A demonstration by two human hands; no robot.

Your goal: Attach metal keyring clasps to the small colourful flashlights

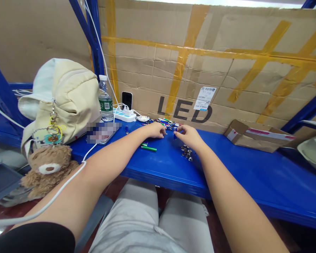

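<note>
My right hand pinches a small blue cylinder upright between thumb and fingers, just above the blue table. To its left, my left hand is closed with the fingers curled down near the tabletop; what it holds, if anything, is hidden. Behind both hands spreads a heap of small coloured tubes, too small to name surely. A green tube lies in front of my left hand. Below my right hand sits a loose pile of small shiny metal pieces.
On the left stand a cream backpack with a teddy bear, a water bottle and a phone. A power strip sits behind. At right is an open cardboard box. A white cable crosses my left arm.
</note>
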